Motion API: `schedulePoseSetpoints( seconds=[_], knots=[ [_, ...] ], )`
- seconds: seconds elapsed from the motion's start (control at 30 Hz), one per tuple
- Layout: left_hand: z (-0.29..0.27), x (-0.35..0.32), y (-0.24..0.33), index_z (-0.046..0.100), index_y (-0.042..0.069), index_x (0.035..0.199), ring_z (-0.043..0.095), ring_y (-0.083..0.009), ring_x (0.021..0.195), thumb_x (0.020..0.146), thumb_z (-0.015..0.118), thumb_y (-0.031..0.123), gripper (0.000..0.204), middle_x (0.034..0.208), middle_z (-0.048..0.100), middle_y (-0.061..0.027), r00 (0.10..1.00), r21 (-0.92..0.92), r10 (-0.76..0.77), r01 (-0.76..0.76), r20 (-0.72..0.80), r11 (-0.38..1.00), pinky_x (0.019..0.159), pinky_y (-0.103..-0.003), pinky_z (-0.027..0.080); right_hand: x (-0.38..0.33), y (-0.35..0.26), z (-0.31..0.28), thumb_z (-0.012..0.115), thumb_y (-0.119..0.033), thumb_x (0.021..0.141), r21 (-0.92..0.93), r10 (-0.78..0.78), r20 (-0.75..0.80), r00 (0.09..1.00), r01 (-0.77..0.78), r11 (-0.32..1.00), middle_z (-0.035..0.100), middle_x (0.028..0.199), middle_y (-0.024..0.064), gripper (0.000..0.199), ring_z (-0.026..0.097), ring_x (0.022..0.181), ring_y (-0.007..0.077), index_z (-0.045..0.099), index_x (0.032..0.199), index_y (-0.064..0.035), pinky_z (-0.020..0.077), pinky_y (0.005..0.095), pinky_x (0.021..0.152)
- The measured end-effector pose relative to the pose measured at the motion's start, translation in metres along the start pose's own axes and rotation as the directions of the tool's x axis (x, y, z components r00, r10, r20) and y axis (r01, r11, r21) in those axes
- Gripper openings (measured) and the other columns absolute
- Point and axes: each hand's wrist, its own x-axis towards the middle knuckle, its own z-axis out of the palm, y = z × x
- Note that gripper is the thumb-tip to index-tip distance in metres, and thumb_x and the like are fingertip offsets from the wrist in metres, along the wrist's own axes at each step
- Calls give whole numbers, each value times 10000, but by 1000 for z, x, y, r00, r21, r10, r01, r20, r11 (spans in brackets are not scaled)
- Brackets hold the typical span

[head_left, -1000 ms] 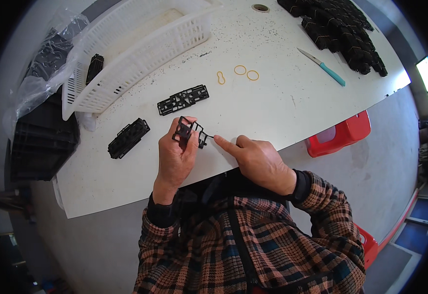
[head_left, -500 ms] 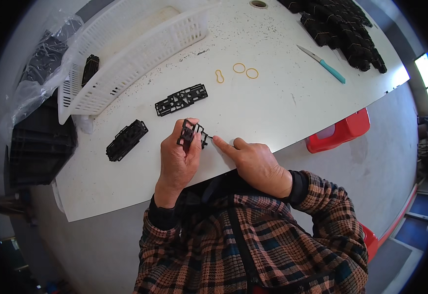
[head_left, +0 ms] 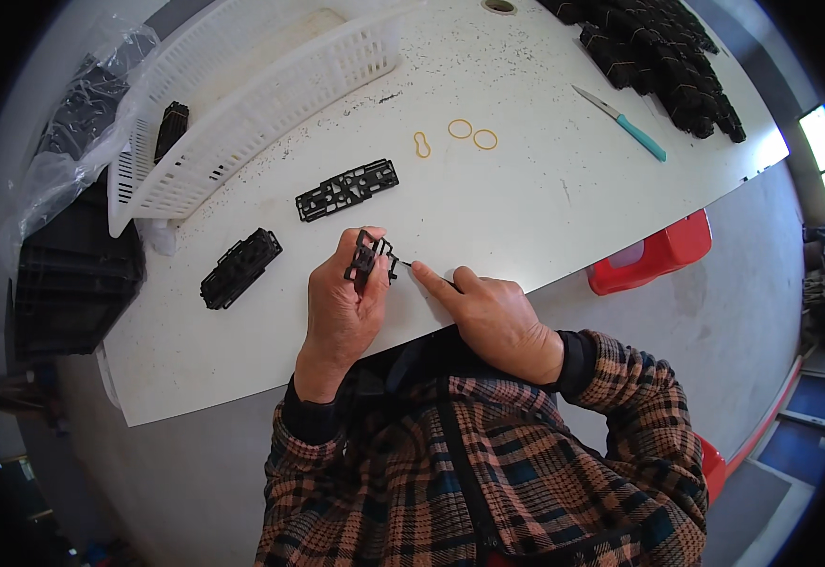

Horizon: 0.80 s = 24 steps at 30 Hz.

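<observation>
My left hand is closed around a black plastic frame part, held tilted above the table near its front edge. My right hand is closed on a thin dark tool, mostly hidden under the fingers. The index finger stretches along it, and its tip reaches the right side of the held part. Beyond my left hand lies an openwork black plastic frame, flat on the table. Further left rests a thicker black plastic piece, perhaps several frames stacked.
A white perforated basket stands at the far left, with a black bundle inside. Rubber bands and a turquoise-handled knife lie beyond my hands. Black bundles are piled far right, and a red stool stands beside the white table.
The black frame part in my left hand has turned slightly. The tool tip stays at its right side, and both hands are almost in the same place.
</observation>
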Motion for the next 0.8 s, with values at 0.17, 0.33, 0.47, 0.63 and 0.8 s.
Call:
schedulePoseSetpoints(
  seconds=[0.17, 0.33, 0.47, 0.63, 0.8],
  knots=[
    [0, 1, 0, 528, 19, 1095, 405, -59, 570, 931, 553, 5, 166, 658, 479, -20, 1000, -5, 3, -3, -7, 1000, 555, -214, 403, 5, 2, -4, 575, 6, 805, 70, 6, -8, 1000, -5, 998, 564, 808, 103, 629, 617, 649, 278, 474, 1401, -167, 517, 377, 596],
    [-9, 1, -16, 540, 0, 1107, 419, -55, 573, 936, 568, 31, 176, 696, 509, 10, 999, -124, -48, 48, 3, 991, 559, -205, 404, 8, 8, -9, 572, 16, 812, 171, -22, -26, 999, 26, 985, 571, 747, 119, 574, 613, 624, 299, 524, 1359, -152, 511, 388, 587],
    [-15, 0, -18, 562, -8, 1110, 439, -46, 574, 939, 592, 70, 190, 739, 530, 28, 985, -299, -164, 170, 46, 939, 555, -197, 417, 4, 8, -10, 573, 19, 815, 181, -31, -43, 999, 38, 983, 573, 737, 122, 569, 611, 621, 304, 530, 1354, -154, 511, 388, 583],
    [-21, -1, -20, 578, -8, 1106, 501, -47, 583, 943, 613, 126, 214, 816, 588, -5, 963, -424, -248, 268, 101, 865, 536, -205, 455, 2, 7, -10, 569, 34, 819, 207, -36, -34, 999, 42, 977, 569, 731, 127, 573, 601, 611, 302, 525, 1361, -147, 504, 385, 580],
    [-27, -7, -19, 572, -18, 1104, 605, -84, 637, 940, 621, 141, 234, 901, 632, -56, 970, -484, -239, 234, 53, 843, 561, -221, 512, -6, 10, -14, 552, 45, 846, 380, -49, -78, 996, 75, 922, 564, 720, 132, 537, 589, 598, 296, 532, 1355, -123, 493, 384, 580]
  ],
)
